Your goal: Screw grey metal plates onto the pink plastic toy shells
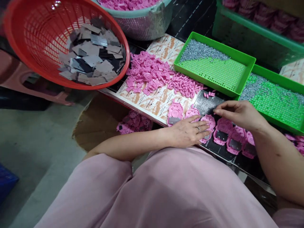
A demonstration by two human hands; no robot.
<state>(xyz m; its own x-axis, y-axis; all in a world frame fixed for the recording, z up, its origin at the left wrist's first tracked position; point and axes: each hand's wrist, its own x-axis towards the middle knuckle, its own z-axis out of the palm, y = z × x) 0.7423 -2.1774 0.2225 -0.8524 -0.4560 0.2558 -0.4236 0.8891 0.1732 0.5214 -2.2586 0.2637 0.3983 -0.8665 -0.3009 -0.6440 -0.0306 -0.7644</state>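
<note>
A row of pink plastic casings (175, 110) lies along the table's front edge, several with grey metal plates in them. Spread flat with a ring on one finger, my left hand (191, 130) rests over two casings, its fingertips on the casing (208, 120) beside my right hand. My right hand (234, 113) hovers just above the row, thumb and forefinger pinched on a tiny pink piece (214, 111). Behind the hands are a heap of small pink cylinders (186, 85) and a pile of flat pink parts (149, 72).
Two green trays (242, 83) of small screws stand behind my right hand. A red basket (125, 63) of metal plates is at the left, near a pale basket (142, 23) of pink parts. A green bin (251, 34) stands at the back right; a cardboard box (95, 120) sits below the table.
</note>
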